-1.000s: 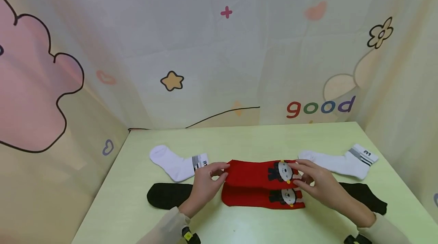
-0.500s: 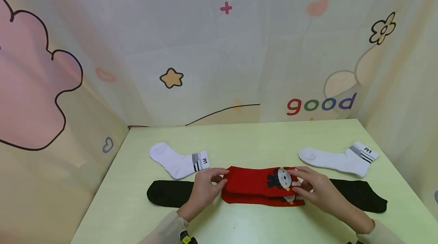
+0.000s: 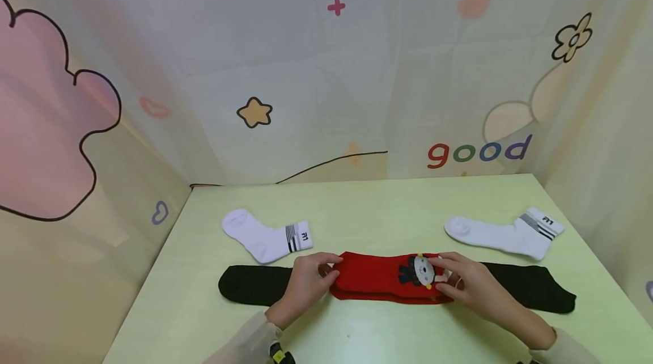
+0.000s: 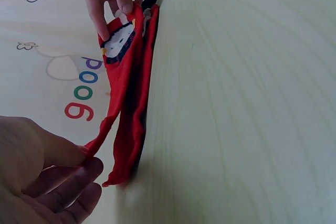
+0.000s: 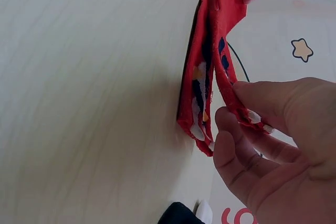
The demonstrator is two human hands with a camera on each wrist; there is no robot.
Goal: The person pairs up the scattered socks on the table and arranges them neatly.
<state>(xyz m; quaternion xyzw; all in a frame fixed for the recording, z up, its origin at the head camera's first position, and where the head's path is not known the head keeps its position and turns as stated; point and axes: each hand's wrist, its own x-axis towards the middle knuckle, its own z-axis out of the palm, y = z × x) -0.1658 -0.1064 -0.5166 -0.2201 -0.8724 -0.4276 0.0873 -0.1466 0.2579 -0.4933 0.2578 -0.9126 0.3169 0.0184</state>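
Note:
Two red socks lie one above the other at the middle of the table. Between both hands the upper red sock, with a cartoon face near its right end, is held slightly raised. My left hand pinches its left end between thumb and fingers. At the other end my right hand pinches the edge beside the printed face. The lower red sock lies on the table, mostly covered in the head view; both wrist views show a gap between the two.
A white sock lies at the back left, another white sock at the back right. One black sock is partly behind the left hand, another black sock partly behind the right. A printed curtain surrounds the pale table.
Both hands have brought the upper red sock toward the person and down over the lower one, whose printed face is now covered in the head view. The head view has tilted slightly.

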